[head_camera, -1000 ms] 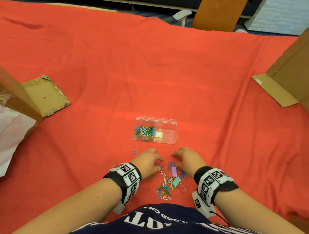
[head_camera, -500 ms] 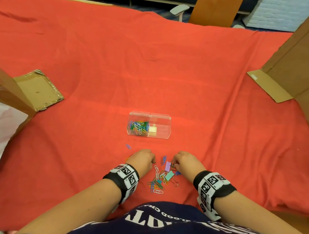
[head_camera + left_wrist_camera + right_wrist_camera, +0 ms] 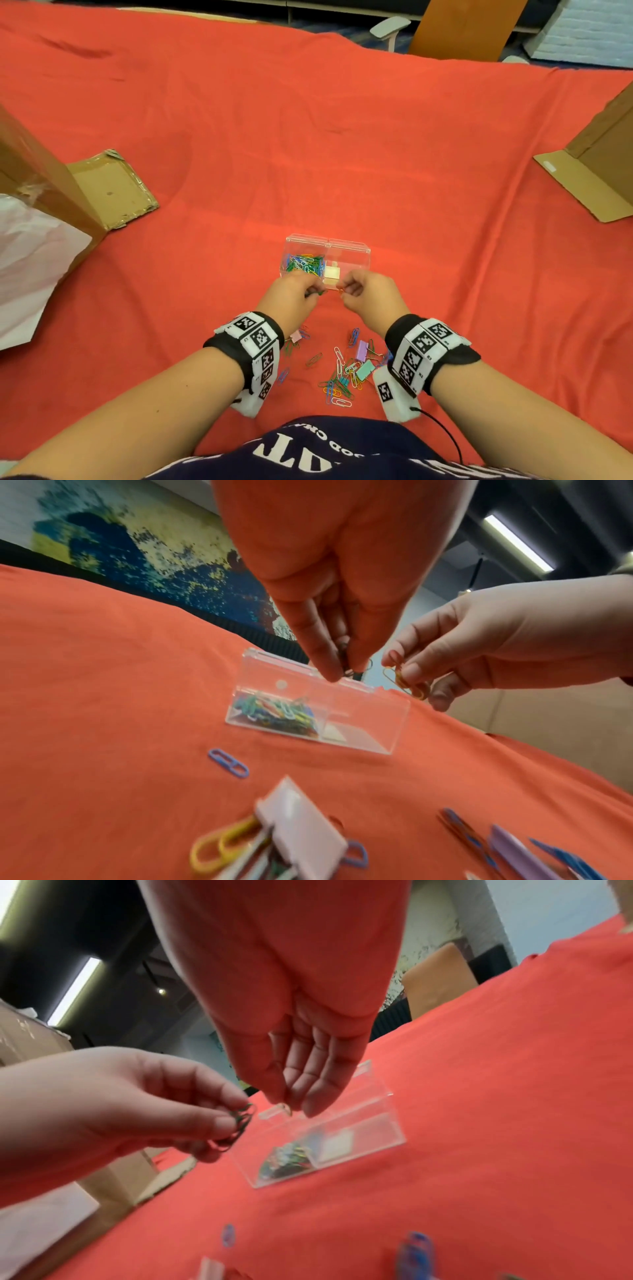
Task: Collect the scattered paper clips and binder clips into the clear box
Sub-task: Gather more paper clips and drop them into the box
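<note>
Clear box [image 3: 349,253], left compartment full of paper clips [image 3: 306,263]

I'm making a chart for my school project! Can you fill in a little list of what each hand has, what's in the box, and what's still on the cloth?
Left hand: pinches dark paper clips, raised near the box
Right hand: pinches orange-yellow paper clips
Clear box: open, on the red cloth
Box, left part: pile of coloured paper clips
Box, right part: no clips visible
Still on cloth: loose paper clips, a purple binder clip, a teal binder clip, a pink binder clip
</note>
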